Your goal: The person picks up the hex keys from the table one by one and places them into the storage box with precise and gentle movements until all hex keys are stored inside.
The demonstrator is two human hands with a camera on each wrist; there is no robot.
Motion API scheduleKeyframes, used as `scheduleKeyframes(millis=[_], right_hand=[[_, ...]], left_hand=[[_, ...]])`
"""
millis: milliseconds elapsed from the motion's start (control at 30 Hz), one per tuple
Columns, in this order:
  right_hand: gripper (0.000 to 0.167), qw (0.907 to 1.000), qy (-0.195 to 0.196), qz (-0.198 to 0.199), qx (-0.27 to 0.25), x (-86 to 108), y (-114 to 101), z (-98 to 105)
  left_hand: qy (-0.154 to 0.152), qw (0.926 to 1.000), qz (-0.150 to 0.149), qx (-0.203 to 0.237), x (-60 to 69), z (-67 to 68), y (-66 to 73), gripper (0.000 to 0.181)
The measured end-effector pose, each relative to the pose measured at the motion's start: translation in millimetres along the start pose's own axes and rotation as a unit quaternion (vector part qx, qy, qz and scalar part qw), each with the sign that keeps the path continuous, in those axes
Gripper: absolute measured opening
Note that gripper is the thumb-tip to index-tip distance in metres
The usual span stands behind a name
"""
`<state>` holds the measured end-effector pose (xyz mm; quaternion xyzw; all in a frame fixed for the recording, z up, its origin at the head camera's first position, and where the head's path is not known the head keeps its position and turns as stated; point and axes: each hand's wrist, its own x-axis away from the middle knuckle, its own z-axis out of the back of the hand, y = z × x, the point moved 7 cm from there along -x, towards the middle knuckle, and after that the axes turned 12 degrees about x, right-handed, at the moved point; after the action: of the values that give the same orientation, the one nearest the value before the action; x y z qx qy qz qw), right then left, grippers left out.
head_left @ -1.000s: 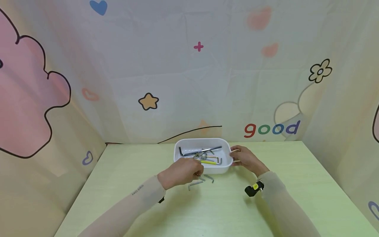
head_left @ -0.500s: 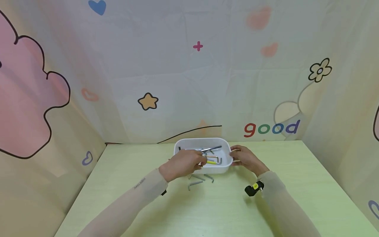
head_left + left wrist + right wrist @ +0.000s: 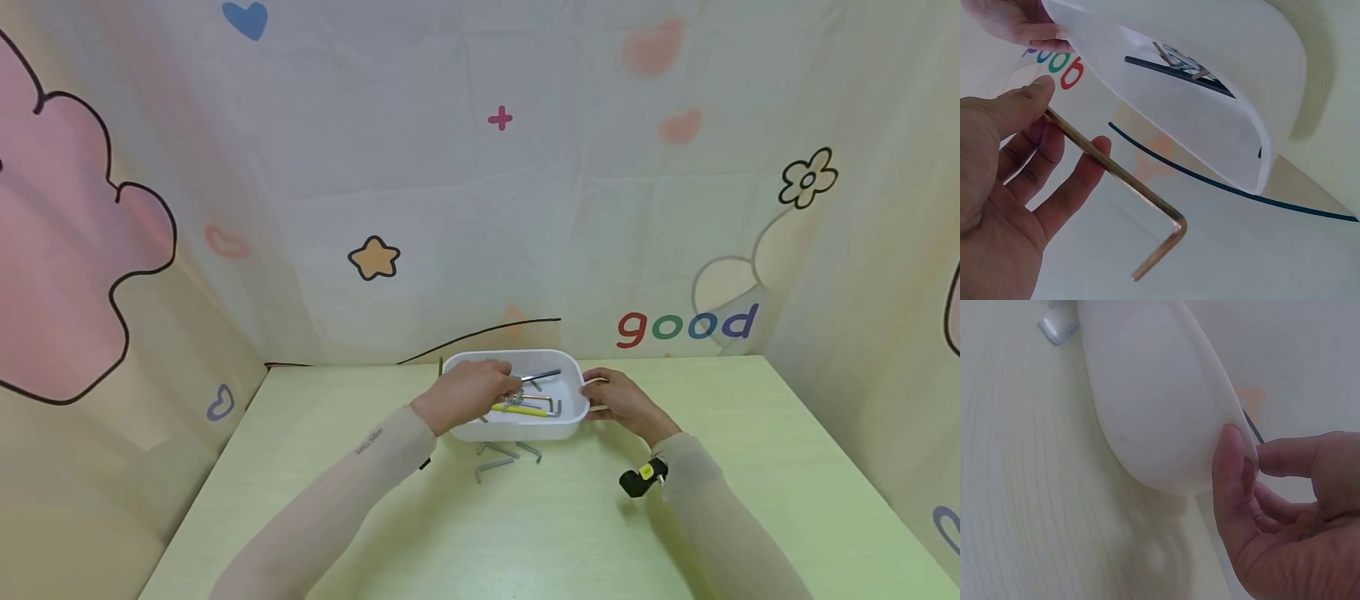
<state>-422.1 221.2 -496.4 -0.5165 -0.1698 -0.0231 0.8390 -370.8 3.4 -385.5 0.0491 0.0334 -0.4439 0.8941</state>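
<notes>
My left hand (image 3: 467, 392) is over the left part of a white plastic bin (image 3: 525, 430) in the head view. In the left wrist view its thumb and fingers pinch the long arm of a brass-coloured hex key (image 3: 1141, 192), whose short bent end points away. At the bin's right end, my right hand (image 3: 628, 405) grips the rim, with the thumb on one side of the wall and fingers (image 3: 1230, 462) on the other. Inside the bin lie several hex keys, among them a yellow-sleeved one (image 3: 528, 411) and a long dark one (image 3: 545, 376), partly hidden by my left hand.
In front of the bin, several silver hex keys (image 3: 496, 468) lie loose on the pale wooden table (image 3: 540, 533). A printed cloth backdrop (image 3: 480, 275) hangs close behind the bin and along both sides.
My left hand has lifted from the table in front of the bin to over the bin, uncovering a silver hex key on the table. My right hand has stayed on the rim.
</notes>
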Motion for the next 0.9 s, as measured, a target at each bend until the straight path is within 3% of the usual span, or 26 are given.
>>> scheduleKeyframes(millis=[167, 267, 500, 733, 900], right_hand=[[0.044, 1.0, 0.003, 0.0, 0.003, 0.0, 0.2, 0.5], [0.044, 1.0, 0.005, -0.002, 0.003, -0.5, 0.8, 0.7], [0.044, 1.0, 0.003, -0.004, -0.002, -0.2, 1.1, 0.6], [0.044, 1.0, 0.003, -0.007, -0.002, 0.6, 0.6, 0.0], [0.045, 1.0, 0.005, -0.005, -0.003, 0.5, 0.4, 0.4]], left_hand=[[-0.011, 0.9965, -0.013, -0.082, -13.0, -6.6, -0.5, 0.031], [-0.027, 0.995, -0.016, -0.095, -21.2, -13.4, -0.9, 0.037], [-0.034, 0.996, -0.012, -0.081, -35.9, -29.6, -9.8, 0.034], [-0.042, 0.9987, 0.029, -0.007, -43.8, -37.7, -22.5, 0.024], [-0.043, 0.9983, 0.038, 0.01, -48.3, -41.5, -26.3, 0.021]])
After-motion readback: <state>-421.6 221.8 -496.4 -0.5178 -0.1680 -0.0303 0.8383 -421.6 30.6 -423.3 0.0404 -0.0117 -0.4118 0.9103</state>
